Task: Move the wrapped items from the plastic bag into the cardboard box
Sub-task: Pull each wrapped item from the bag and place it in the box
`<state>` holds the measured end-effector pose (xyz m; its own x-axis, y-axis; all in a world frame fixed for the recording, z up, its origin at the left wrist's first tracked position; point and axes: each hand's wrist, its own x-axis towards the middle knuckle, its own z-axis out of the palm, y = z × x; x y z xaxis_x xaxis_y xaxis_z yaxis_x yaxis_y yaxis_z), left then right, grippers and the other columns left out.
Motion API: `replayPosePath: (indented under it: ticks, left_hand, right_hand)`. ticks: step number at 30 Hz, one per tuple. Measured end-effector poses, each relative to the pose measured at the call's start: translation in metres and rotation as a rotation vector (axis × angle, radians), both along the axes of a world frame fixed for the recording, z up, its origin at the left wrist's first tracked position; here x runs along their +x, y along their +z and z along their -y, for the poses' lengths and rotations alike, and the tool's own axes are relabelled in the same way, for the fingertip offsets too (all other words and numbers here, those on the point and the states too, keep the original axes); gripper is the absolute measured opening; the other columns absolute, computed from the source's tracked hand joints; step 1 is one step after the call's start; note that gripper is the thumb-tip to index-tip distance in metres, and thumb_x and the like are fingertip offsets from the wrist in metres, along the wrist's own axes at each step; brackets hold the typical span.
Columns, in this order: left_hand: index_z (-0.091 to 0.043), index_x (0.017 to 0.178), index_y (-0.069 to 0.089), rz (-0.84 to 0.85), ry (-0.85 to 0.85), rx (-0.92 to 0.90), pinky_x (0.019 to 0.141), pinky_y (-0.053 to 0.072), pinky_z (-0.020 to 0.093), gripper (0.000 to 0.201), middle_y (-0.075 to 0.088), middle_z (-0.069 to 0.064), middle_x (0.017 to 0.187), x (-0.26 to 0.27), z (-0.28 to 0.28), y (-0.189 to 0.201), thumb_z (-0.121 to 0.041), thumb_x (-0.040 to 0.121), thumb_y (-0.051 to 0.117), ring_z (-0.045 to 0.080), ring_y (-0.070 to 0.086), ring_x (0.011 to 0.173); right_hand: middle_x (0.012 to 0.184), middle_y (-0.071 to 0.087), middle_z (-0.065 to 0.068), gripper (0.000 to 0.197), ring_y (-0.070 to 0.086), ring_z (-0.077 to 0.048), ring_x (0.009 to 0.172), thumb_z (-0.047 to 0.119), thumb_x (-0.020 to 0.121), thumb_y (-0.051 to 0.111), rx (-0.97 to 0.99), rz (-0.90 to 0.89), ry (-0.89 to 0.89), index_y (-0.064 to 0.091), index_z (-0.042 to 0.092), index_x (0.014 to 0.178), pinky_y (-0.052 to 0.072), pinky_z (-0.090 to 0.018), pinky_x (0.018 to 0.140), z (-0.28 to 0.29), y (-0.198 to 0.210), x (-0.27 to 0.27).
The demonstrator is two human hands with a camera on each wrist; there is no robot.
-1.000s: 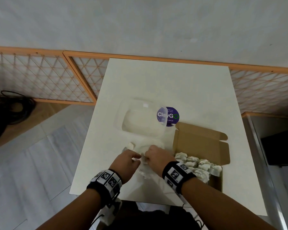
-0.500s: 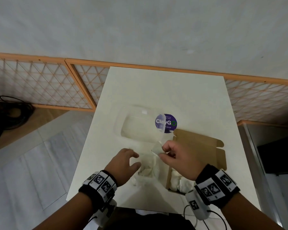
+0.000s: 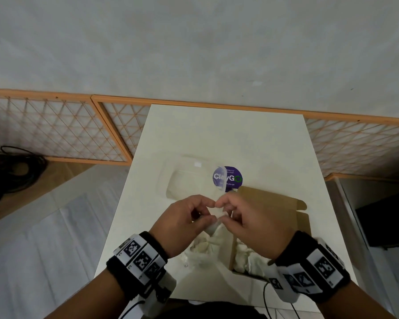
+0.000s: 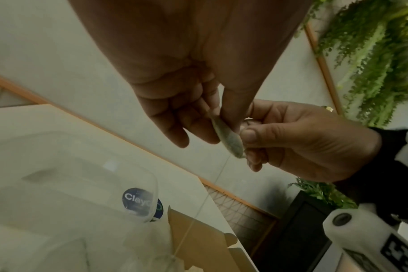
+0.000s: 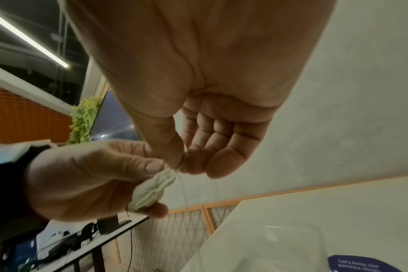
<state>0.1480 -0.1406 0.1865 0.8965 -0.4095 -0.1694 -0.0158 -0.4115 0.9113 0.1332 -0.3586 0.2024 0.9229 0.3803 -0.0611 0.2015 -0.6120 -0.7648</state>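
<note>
Head view: both hands meet above the bench (image 3: 217,134), raised over the plastic bag (image 3: 200,252). Left hand (image 3: 182,223) and right hand (image 3: 249,224) each pinch the same small wrapped item (image 3: 213,226) between thumb and fingers, fingertips nearly touching. Left wrist view shows the item (image 4: 228,138) as a pale crumpled packet with a thin string hanging down from it; right hand (image 4: 303,141) pinches its lower end, left hand (image 4: 186,88) its upper end. Right wrist view: item (image 5: 151,191) sits in the left hand (image 5: 86,180), right hand (image 5: 210,110) nips its tip. Bag lies on the bench near edge with more items inside. Box (image 3: 274,210) just right of the bag, flap open, several wrapped items (image 3: 247,259) already in it. Clear tub (image 3: 191,180) and a purple sticker (image 3: 227,179) sit behind the hands.
</note>
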Motion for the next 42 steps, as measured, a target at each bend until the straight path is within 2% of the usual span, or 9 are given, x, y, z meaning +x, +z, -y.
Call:
replayPosePath:
  ticks: [6,9,14,18,23,26,31,37,42]
  left_hand:
    - [-0.024,0.102,0.078,-0.172,0.05,-0.125,0.081,0.058,0.047,0.01,0.077,0.006,0.089,-0.006,-0.007,-0.003,-0.021,0.093,0.075,0.03,0.069,0.077]
    - [-0.017,0.095,0.076,-0.241,0.035,-0.174,0.078,0.055,0.047,0.004,0.075,0.012,0.091,-0.008,-0.009,-0.002,-0.017,0.091,0.075,0.024,0.066,0.075]
    - [0.0,0.102,0.066,-0.374,0.057,-0.363,0.081,0.048,0.044,0.032,0.072,0.012,0.089,-0.011,-0.007,0.0,-0.026,0.088,0.078,0.027,0.063,0.082]
    - [-0.001,0.103,0.07,-0.356,0.098,-0.399,0.078,0.051,0.037,0.027,0.07,0.01,0.086,-0.008,-0.006,0.0,-0.022,0.087,0.076,0.024,0.063,0.08]
    - [-0.016,0.108,0.077,-0.324,0.042,-0.37,0.088,0.053,0.042,0.017,0.067,0.033,0.106,-0.009,-0.009,0.003,-0.016,0.092,0.074,0.031,0.066,0.09]
    - [-0.018,0.1,0.077,-0.269,0.071,-0.312,0.082,0.048,0.04,0.017,0.054,0.025,0.084,-0.007,-0.011,0.001,-0.026,0.085,0.077,0.028,0.055,0.079]
    - [-0.005,0.094,0.068,-0.248,0.095,-0.341,0.08,0.054,0.044,0.019,0.069,0.022,0.091,-0.004,-0.014,0.004,-0.02,0.085,0.078,0.03,0.068,0.08]
    - [-0.002,0.095,0.07,-0.18,0.126,-0.329,0.071,0.053,0.025,0.01,0.069,0.009,0.079,0.002,-0.021,0.013,-0.012,0.094,0.073,0.018,0.063,0.073]
    - [-0.008,0.094,0.073,-0.16,0.21,-0.374,0.083,0.054,0.041,0.015,0.073,0.013,0.089,0.006,-0.031,0.024,-0.022,0.091,0.076,0.025,0.066,0.083]
  right_hand:
    - [0.095,0.061,0.015,0.023,0.062,-0.013,0.079,0.018,0.099,0.064,0.112,-0.058,-0.043,0.063,0.031,0.117,0.055,-0.037,0.078,-0.002,0.009,0.001]
    - [0.096,0.063,0.016,0.023,0.064,-0.009,0.085,0.015,0.099,0.065,0.154,-0.091,-0.068,0.065,0.032,0.115,0.056,-0.034,0.083,-0.007,0.01,0.001]
    - [0.092,0.067,0.01,0.026,0.067,-0.011,0.086,0.01,0.097,0.063,0.251,-0.089,-0.08,0.067,0.03,0.113,0.057,-0.032,0.081,-0.015,0.01,-0.002]
    - [0.095,0.068,0.009,0.028,0.066,-0.01,0.088,0.005,0.097,0.062,0.327,-0.083,-0.13,0.067,0.027,0.115,0.056,-0.025,0.079,-0.017,0.008,-0.002]
    - [0.13,0.063,0.018,0.062,0.069,-0.013,0.094,0.006,0.085,0.049,0.358,-0.231,-0.134,0.058,0.038,0.138,0.059,-0.043,0.094,-0.011,-0.005,0.002]
    - [0.137,0.061,0.011,0.071,0.068,-0.016,0.084,0.005,0.08,0.051,0.419,-0.358,-0.061,0.052,0.033,0.145,0.061,-0.041,0.087,-0.014,-0.009,0.002]
    - [0.113,0.074,-0.014,0.048,0.071,-0.038,0.103,0.01,0.086,0.06,0.492,-0.488,-0.012,0.064,0.027,0.131,0.06,-0.046,0.091,-0.021,-0.017,-0.001]
    - [0.083,0.072,0.0,0.01,0.075,-0.021,0.083,0.02,0.097,0.065,0.384,-0.419,-0.078,0.071,0.026,0.101,0.062,-0.038,0.081,-0.018,-0.029,0.0]
    - [0.079,0.07,0.015,0.012,0.069,-0.009,0.075,0.02,0.101,0.061,0.172,-0.348,-0.109,0.071,0.022,0.098,0.058,-0.027,0.072,-0.02,-0.059,0.006]
